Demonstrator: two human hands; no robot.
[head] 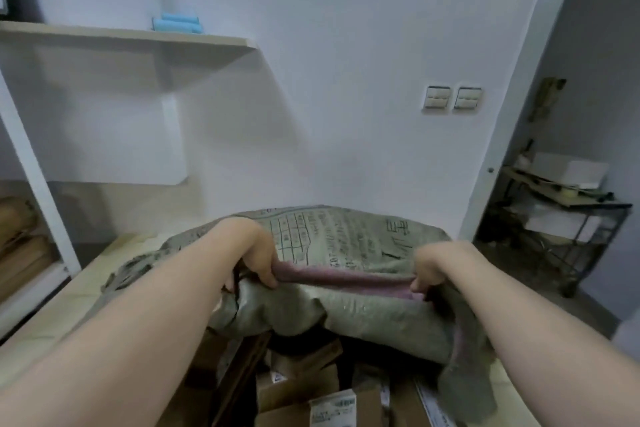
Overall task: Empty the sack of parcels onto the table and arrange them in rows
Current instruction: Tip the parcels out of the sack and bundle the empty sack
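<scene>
Sack [349, 246], grey-green woven, printed: lying on the tiled table [59, 315], mouth facing the wearer. Left hand [259, 255] and right hand [431, 270]: each gripping the pink-lined rim, fingers curled round it. Parcels [304, 388], cardboard boxes: lying heaped below the mouth, sack cloth partly covering them. Shelf [138, 35] bearing blue rolls [178, 23], possibly foam. Wall switches [452, 98]; cluttered cart [571, 215] standing at right.

- Dim, cool and bluish throughout.
- Lit softly from above, with a broad grey shadow thrown on the wall [311, 45] under the shelf [138, 36].
- Darkest beneath the raised mouth of the sack [346, 243], among the parcels [301, 388].
- Soft and smeared all over, leaving printed text unreadable.
- Bowed by the wide lens toward the left and right edges.
</scene>
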